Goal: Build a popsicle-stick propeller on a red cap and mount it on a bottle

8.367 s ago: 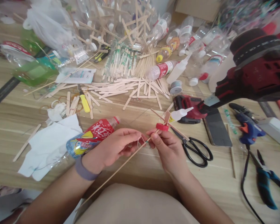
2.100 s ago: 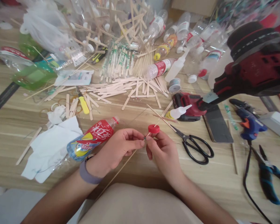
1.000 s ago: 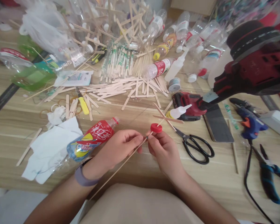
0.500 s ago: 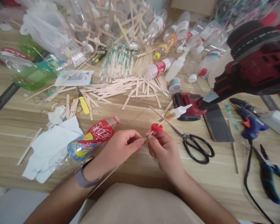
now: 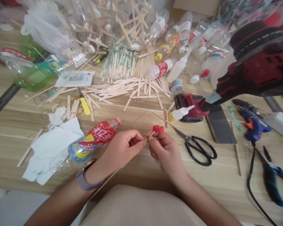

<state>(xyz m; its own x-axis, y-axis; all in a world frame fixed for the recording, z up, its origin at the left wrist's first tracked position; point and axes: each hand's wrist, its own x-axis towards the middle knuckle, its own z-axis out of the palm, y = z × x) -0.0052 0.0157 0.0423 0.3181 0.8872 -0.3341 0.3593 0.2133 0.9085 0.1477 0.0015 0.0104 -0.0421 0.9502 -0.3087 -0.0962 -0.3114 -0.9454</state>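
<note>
On the wooden table (image 5: 217, 182), clutter surrounds the space where the work is done; if the crossed sticks are swung wide, neighbouring things could be knocked, since little room is left on the right. The red-and-black power tool (image 5: 252, 69) is seen lying beyond, apart from the hands. The long thin stick (image 5: 103, 184) is held at a slant between the hands, its lower end near the lap; should that end be bumped by the body, the far end could be twisted and the grip lost. The ice tea bottle (image 5: 94, 138) lies just beside the left forearm and could be rolled by an elbow or wrist. The scissors (image 5: 188, 138) are placed near the right hand, blades towards the crossed sticks, so a snag seems possible.

The left hand (image 5: 122, 147) is curled, its thumb and forefinger pressed together at the fingertips. The right hand (image 5: 166, 150) is closed more fully, the stick being pinched just below the cap. Past the cap, a flat stick (image 5: 165, 117) and a thinner crosspiece (image 5: 172, 123) are seen crossing; how they are fastened cannot be told. The red cap (image 5: 158, 128), threaded on the stick, could be tilted by uneven finger pressure. Between the fingertips, a greenish bit (image 5: 147, 139) appears to be pinched by the left hand; it could slip because so little is gripped.
</note>
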